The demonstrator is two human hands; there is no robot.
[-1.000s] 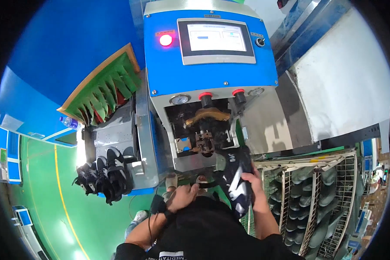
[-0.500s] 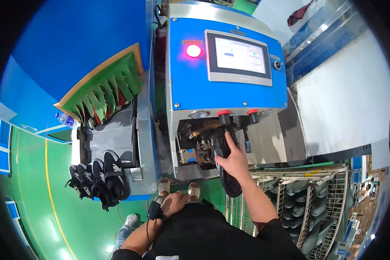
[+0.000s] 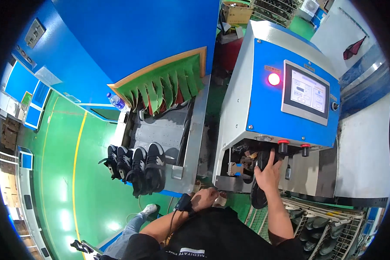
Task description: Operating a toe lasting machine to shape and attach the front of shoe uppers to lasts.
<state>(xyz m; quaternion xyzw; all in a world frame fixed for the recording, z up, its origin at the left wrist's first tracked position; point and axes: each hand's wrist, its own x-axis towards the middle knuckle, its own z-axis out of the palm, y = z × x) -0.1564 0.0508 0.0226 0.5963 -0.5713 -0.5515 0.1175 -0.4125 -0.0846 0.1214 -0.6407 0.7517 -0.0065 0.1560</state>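
Black shoe (image 3: 259,196) (partly hidden), far end inside blue machine's (image 3: 264,102) opening.

Black short-sleeved top (image 3: 216,232), white chest print (image 3: 193,251); boxy black left-wrist device (image 3: 185,203), thin cable (image 3: 172,220).

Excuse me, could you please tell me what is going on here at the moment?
A person's right hand grips a black shoe at the opening under a blue machine, whose red light and screen are lit. The left hand is in front of the body, away from the shoe; whether it holds anything is unclear. To the left, four dark shoes with pale patches sit side by side before a green strip curtain.
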